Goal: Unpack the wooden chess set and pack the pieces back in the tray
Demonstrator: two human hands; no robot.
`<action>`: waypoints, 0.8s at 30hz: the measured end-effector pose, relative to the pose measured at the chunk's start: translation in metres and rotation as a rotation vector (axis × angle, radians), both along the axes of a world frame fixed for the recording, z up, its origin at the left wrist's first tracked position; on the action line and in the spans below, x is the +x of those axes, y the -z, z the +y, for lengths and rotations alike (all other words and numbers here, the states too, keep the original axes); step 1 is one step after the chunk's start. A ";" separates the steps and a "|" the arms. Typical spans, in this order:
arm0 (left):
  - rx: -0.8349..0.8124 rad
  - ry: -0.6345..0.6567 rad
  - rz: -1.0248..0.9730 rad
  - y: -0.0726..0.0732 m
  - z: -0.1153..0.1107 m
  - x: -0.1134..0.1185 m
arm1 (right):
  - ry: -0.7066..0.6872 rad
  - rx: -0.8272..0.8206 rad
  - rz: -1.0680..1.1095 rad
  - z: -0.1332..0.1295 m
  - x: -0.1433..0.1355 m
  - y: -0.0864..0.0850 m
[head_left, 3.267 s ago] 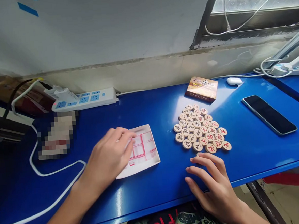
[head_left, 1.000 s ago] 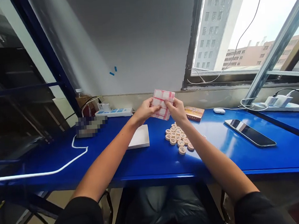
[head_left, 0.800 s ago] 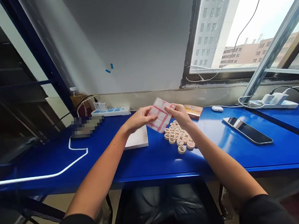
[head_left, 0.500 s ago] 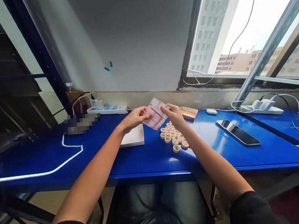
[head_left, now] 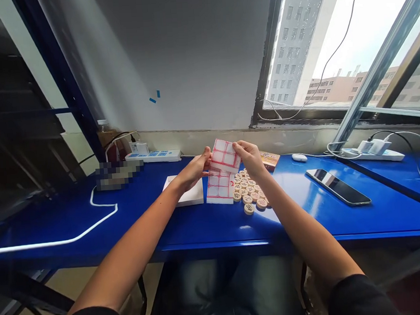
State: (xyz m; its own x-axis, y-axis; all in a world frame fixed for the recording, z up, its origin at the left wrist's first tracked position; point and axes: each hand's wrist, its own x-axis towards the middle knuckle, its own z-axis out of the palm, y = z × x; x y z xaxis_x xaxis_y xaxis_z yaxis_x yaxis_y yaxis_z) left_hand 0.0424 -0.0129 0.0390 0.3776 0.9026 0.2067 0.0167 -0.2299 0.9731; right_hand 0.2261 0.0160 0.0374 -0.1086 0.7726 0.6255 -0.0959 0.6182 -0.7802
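Above the blue table I hold a partly unfolded chess board sheet [head_left: 225, 153], thin and white with red grid lines. My right hand [head_left: 249, 157] pinches its upper right corner between thumb and fingers. At its left edge, my left hand [head_left: 194, 172] is closed on the sheet, thumb up, with some fingertips hidden behind it. A lower flap hangs down toward the tabletop. Just right of that flap lie several round wooden Chinese chess pieces [head_left: 248, 198], partly covered by my right hand and forearm. Beneath my left hand sits a white open box tray [head_left: 193, 197].
Behind my right hand lies a printed box [head_left: 270, 160]. A smartphone [head_left: 337, 187] rests on the right, near a white earbud case [head_left: 299, 157]. Power strips [head_left: 159, 155] with cables line the wall, and a white cable [head_left: 58, 244] crosses the table's left side.
The folded chess board sheet has opened, and a flap now hangs below. My left hand has shifted slightly down on its edge, while my right hand keeps hold of the upper corner.
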 end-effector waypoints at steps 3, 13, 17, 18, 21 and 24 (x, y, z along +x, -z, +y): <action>0.033 -0.015 0.028 0.001 -0.003 0.003 | 0.034 0.009 0.032 0.000 -0.001 -0.001; -0.047 0.025 0.094 0.006 0.000 0.000 | 0.076 0.064 0.024 -0.006 0.001 -0.005; -0.140 0.042 0.117 0.001 -0.002 -0.003 | 0.083 0.085 -0.041 -0.007 0.001 -0.004; -0.164 0.048 0.114 -0.001 -0.004 -0.003 | 0.087 0.090 -0.061 -0.007 0.001 -0.004; -0.225 0.063 0.090 -0.005 -0.007 -0.001 | 0.102 0.138 -0.102 -0.008 0.000 -0.004; -0.316 0.076 -0.075 -0.009 -0.008 0.002 | 0.161 0.203 -0.090 -0.006 0.000 -0.004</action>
